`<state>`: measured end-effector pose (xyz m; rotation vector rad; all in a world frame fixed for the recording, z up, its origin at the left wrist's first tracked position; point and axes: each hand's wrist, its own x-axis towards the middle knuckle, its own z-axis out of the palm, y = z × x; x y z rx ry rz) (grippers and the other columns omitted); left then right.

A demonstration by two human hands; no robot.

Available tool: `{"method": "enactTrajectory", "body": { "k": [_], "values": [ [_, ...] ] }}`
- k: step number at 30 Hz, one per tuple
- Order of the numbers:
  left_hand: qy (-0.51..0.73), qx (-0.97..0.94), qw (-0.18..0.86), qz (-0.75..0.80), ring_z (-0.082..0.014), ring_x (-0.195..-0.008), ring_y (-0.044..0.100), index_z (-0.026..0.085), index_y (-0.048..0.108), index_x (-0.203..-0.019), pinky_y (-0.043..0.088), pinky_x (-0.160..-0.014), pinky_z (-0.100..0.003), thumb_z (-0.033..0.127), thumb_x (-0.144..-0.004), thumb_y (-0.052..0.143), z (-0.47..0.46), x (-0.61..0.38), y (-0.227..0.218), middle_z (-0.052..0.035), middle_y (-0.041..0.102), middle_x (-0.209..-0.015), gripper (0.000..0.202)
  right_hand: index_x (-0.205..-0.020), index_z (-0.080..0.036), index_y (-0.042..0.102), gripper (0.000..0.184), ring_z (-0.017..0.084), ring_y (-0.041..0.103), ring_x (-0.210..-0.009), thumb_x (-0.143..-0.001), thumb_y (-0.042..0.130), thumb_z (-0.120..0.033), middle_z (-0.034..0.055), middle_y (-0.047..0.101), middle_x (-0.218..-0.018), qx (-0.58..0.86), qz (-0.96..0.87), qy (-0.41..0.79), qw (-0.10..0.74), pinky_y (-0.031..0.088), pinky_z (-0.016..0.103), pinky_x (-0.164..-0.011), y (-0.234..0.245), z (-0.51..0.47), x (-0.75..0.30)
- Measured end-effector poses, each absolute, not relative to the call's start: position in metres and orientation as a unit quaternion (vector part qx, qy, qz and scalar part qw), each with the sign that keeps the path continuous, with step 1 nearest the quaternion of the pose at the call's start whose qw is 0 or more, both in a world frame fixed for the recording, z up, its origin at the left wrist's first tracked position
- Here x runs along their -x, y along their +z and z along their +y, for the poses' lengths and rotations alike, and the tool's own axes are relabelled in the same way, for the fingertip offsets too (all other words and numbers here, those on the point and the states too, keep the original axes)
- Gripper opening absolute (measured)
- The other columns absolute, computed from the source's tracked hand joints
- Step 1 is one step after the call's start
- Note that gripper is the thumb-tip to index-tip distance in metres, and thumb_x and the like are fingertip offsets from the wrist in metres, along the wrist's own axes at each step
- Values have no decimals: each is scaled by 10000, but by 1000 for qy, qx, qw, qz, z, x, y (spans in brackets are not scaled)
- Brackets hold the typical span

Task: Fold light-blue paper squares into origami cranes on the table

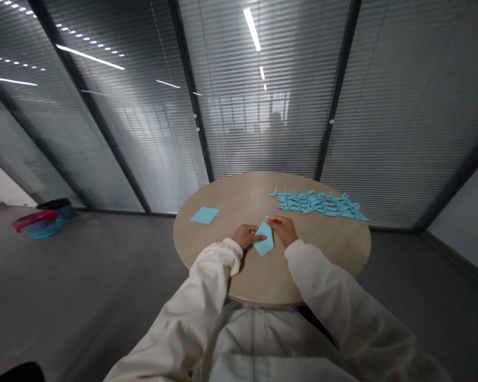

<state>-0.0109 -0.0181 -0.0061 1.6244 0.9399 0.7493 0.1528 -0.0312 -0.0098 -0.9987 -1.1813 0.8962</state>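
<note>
A light blue paper (265,239), folded into a long kite-like shape, lies on the round wooden table (326,254) in front of me. My left hand (245,235) has its fingers curled and presses on the paper's left edge. My right hand (284,228) pinches the paper's upper tip on the right side. Both arms wear white sleeves.
A flat blue paper sheet (204,215) lies at the table's left. Several folded blue paper cranes (317,203) are spread over the far right of the table. Glass walls with blinds stand behind. Coloured baskets (43,221) sit on the floor far left.
</note>
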Motion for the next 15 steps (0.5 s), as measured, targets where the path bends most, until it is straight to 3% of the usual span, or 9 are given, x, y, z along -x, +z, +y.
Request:
{"method": "enactTrajectory", "body": {
  "k": [15],
  "values": [
    [295,-685,536,396,-100,-529,530,115,651,-641,393,-525,-201,380,-434,813,-27,8,3,15,619,-576,373,-625,-150,635,361,134,499,-594,-585,658,-508,4,590,-604,456,-505,362,637,394,260,-574,-9,-29,-157]
  ]
}}
